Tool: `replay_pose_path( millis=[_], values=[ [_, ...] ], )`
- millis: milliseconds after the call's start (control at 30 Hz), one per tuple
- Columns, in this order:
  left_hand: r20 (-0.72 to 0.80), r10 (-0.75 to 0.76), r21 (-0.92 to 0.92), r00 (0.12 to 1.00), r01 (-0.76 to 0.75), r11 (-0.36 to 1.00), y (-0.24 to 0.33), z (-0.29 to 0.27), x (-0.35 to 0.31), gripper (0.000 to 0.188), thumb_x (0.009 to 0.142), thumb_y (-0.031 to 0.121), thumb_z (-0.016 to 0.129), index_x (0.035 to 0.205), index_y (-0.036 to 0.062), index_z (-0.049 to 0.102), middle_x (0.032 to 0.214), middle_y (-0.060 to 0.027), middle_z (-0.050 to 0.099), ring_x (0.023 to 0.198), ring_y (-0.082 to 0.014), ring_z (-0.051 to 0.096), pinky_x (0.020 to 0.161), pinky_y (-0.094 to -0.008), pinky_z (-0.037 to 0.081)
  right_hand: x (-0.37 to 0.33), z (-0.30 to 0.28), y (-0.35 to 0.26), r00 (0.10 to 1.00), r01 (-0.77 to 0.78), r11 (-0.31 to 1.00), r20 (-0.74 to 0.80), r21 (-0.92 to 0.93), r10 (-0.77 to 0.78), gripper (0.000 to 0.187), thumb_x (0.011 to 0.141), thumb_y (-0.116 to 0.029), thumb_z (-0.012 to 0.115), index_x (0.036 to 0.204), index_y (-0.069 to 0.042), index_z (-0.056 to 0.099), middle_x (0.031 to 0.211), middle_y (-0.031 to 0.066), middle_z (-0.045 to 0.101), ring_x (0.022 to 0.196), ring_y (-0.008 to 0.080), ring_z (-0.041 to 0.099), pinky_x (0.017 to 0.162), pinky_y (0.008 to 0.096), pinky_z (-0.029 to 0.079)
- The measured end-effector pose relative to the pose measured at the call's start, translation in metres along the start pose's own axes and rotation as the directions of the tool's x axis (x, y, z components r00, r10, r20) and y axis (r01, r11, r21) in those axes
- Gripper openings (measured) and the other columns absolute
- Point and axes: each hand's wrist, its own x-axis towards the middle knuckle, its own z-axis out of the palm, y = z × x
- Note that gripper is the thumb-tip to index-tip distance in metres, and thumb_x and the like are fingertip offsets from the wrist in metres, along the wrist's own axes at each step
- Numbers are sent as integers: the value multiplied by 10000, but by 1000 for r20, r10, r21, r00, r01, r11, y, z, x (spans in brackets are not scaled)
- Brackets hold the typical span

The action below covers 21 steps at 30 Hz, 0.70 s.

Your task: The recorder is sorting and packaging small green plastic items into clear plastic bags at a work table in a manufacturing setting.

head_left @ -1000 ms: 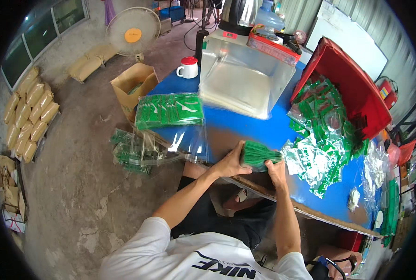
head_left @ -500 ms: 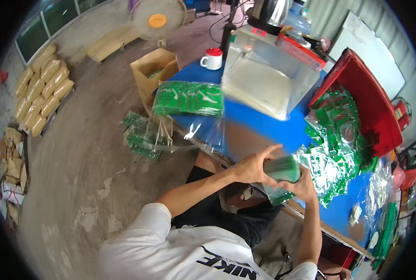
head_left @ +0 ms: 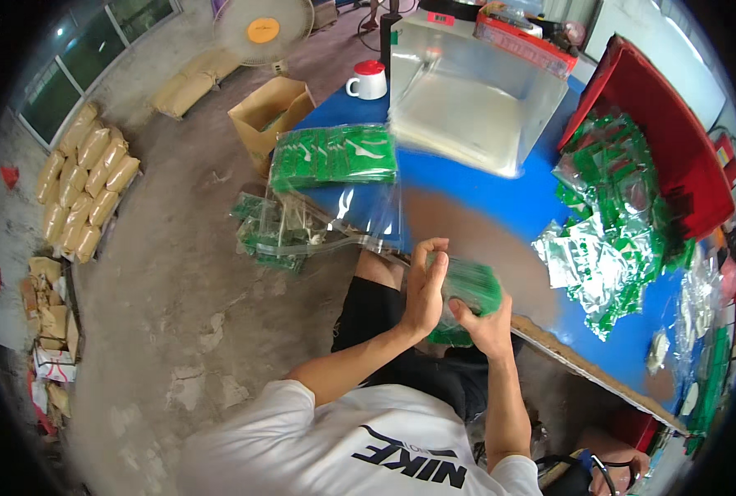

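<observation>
A thick stack of green packets [head_left: 473, 285] is held between my two hands in front of my lap, at the near edge of the blue table [head_left: 508, 202]. My left hand [head_left: 424, 291] presses along the stack's left side with its fingers pointing up. My right hand [head_left: 488, 324] grips the lower right of the stack, the thumb across its near face. A large clear plastic bag [head_left: 376, 219] with rows of green packets [head_left: 335, 155] inside lies left of my hands, its mouth hanging over the edge. Motion blurs the stack slightly.
At right, loose green and silver packets [head_left: 607, 223] spill from a tipped red bin [head_left: 674, 140]. A clear box [head_left: 467, 116] and a red-lidded white mug [head_left: 368, 80] stand at the back. Left are a cardboard box [head_left: 273, 112], a fan [head_left: 263, 31] and stacked tan sacks [head_left: 87, 182].
Both hands have moved left and closer to my body with the stack, away from the loose packets. My left fingers now point more upward. The view has shifted slightly.
</observation>
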Motion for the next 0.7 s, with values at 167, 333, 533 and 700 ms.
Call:
replay_pose_path(
  millis=[167,333,533,700],
  values=[
    [-30,41,64,999,-39,997,13,-20,-6,418,1058,337,469,1331,20,475,1192,-103,550,1113,-182,504,1003,-333,381,-8,22,-12,991,132,989,11,60,-133,580,726,-102,824,1240,14,583,1127,91,669,1013,152,621,915,334,504],
    [141,90,277,986,-127,952,27,-85,9,303,974,179,592,1250,54,596,1204,-118,601,1164,-234,554,990,-371,440,-10,3,48,977,-198,747,69,635,200,715,788,-295,810,1346,28,502,1205,111,621,1072,226,622,937,359,510],
    [526,66,828,848,-492,-268,68,-199,83,663,786,-34,645,1417,133,528,1485,-170,415,1418,-409,345,1160,-535,286,4,1,44,953,-260,583,107,770,284,682,835,-335,743,1342,40,481,1169,149,624,1048,238,648,873,383,565],
    [644,109,765,757,-637,-98,28,-193,114,465,890,19,631,1349,84,599,1418,-145,550,1328,-394,485,1100,-497,396,14,16,27,955,-229,583,64,780,290,625,849,-318,742,1321,15,505,1163,128,630,1033,228,650,892,385,554]
  ],
)
